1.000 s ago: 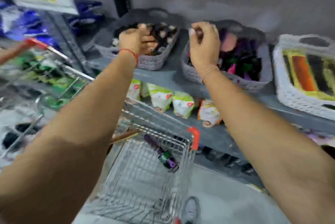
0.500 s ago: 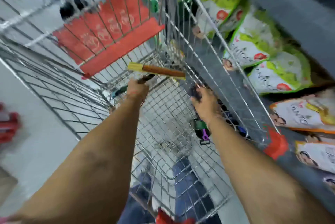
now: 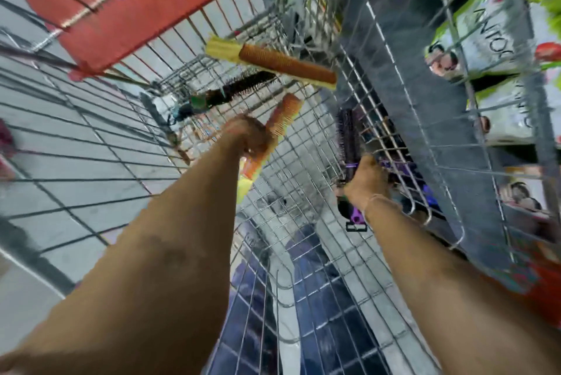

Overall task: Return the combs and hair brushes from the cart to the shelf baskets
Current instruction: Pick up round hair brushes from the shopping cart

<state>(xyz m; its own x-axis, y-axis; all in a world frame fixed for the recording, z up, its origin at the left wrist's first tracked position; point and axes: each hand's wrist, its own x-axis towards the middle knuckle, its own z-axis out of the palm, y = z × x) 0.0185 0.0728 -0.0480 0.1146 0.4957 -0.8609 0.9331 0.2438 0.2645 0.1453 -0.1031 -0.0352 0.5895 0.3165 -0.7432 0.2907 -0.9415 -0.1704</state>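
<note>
I look down into a wire shopping cart (image 3: pixel 303 223). My left hand (image 3: pixel 247 136) is closed around an orange comb on a yellow card (image 3: pixel 283 118), lifted off the cart floor. My right hand (image 3: pixel 368 180) grips the handle of a purple and black round hair brush (image 3: pixel 346 135), bristles pointing away from me. A second orange comb on a yellow card (image 3: pixel 285 66) lies across the far end of the cart. Below it rests a black round brush with a green handle (image 3: pixel 239 89). The shelf baskets are out of view.
The cart's red child-seat flap (image 3: pixel 145 7) hangs at the top left. A grey shelf (image 3: pixel 425 95) with white and green packets (image 3: pixel 491 40) runs along the right of the cart. Grey floor tiles (image 3: pixel 60 138) show through the wires on the left.
A second ago both hands were up at the shelf baskets. They then dropped into the cart; now the left holds an orange comb and the right a purple brush.
</note>
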